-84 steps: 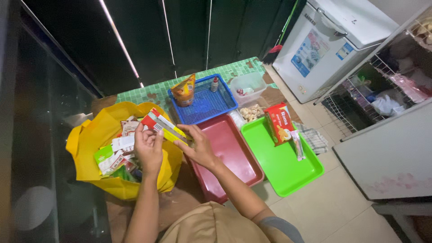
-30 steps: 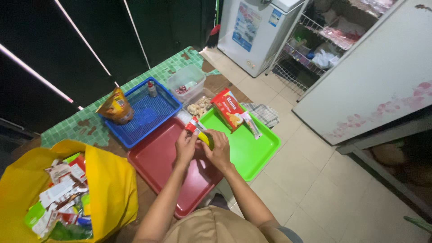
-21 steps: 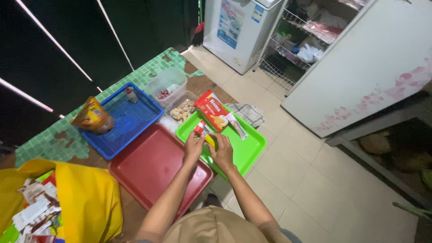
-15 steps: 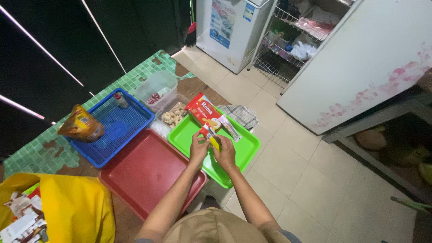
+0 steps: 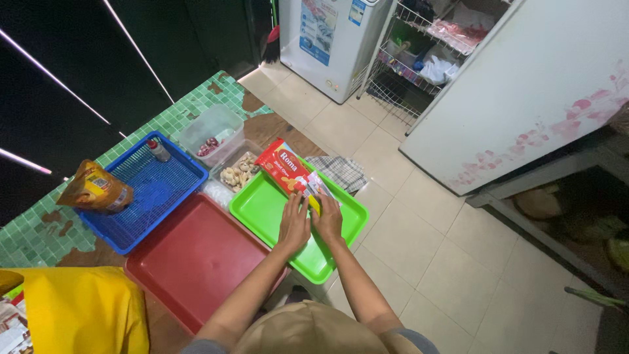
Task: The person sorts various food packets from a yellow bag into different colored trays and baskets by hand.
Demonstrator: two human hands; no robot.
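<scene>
I see a white fridge [image 5: 544, 85] filling the right side, with a white chest freezer [image 5: 331, 39] and a wire rack [image 5: 419, 62] at the top. Below them, on the counter [image 5: 39, 229], a yellow bag [image 5: 78, 308] sits at the lower left, then a red tray [image 5: 196, 259], a blue basket [image 5: 147, 190] and a green tray [image 5: 262, 206] side by side. The blue basket holds an orange snack bag [image 5: 95, 190] and a small bottle [image 5: 156, 149]. Two clear tubs [image 5: 213, 128] stand behind the trays. A red box [image 5: 285, 167] lies on the green tray's far edge. My left hand [image 5: 293, 226] and right hand [image 5: 327, 219] rest together over the green tray, just beside the red box, fingers narrow around a small yellow packet [image 5: 314, 203] between them.
</scene>
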